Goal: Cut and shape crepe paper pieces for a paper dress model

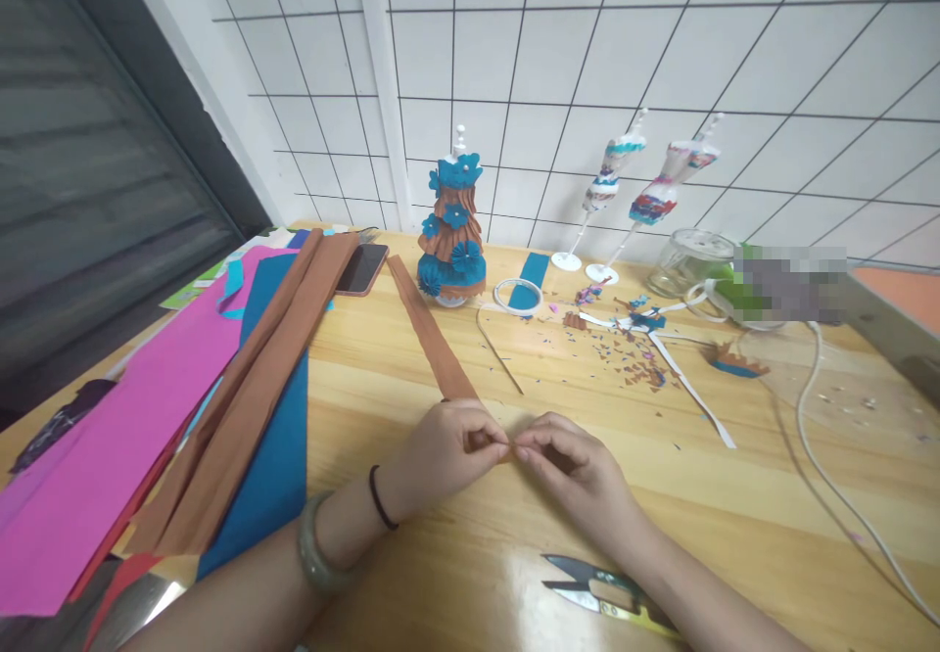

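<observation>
A long brown crepe paper strip (430,334) runs from the table's middle back toward a phone. Its near end lies between my two hands. My left hand (445,451) is closed, pinching the strip's end with thumb and fingers. My right hand (577,466) is closed too, pinching the same end from the right, so the fingertips of both hands meet. A jade bangle and a black hair band sit on my left wrist. Thread snips (602,593) lie on the wood beside my right forearm.
Pink (110,437), blue (275,466) and brown (250,397) paper sheets are stacked at left. A phone (361,268), a blue-and-brown paper dress model (451,236), a tape ring (518,295), two small mannequin stands (609,187), a glass jar (686,260), paper scraps (632,363) and a white cable (815,437) lie behind and right.
</observation>
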`<move>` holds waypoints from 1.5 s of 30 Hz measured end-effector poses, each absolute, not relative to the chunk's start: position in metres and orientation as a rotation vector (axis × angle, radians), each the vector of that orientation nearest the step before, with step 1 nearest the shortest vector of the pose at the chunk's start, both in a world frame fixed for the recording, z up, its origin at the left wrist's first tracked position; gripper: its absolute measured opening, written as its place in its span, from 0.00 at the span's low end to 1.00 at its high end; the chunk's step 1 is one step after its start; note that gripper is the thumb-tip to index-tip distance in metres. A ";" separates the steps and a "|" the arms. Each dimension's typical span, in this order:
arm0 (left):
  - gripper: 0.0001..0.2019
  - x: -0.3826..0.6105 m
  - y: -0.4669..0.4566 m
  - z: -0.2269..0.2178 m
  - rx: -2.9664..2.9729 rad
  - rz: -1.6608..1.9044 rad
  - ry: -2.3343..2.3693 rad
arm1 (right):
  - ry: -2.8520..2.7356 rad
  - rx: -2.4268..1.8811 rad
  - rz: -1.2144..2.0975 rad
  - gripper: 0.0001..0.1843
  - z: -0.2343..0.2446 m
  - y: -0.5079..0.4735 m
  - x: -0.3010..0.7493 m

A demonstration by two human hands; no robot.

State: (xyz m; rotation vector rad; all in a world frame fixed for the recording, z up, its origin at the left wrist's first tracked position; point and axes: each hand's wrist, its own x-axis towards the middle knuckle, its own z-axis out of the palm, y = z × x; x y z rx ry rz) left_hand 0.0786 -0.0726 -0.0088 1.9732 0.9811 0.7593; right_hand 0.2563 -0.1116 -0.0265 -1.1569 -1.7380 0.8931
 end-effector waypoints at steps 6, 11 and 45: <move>0.05 0.078 -0.075 -0.008 1.815 0.703 1.005 | -1.707 -1.142 0.900 0.04 -0.025 -0.111 0.256; 0.06 0.079 -0.075 -0.011 1.771 0.686 1.009 | -1.689 -1.141 0.953 0.03 -0.024 -0.111 0.254; 0.06 0.076 -0.072 -0.015 1.577 0.743 0.914 | -1.499 -1.267 0.999 0.07 -0.020 -0.113 0.260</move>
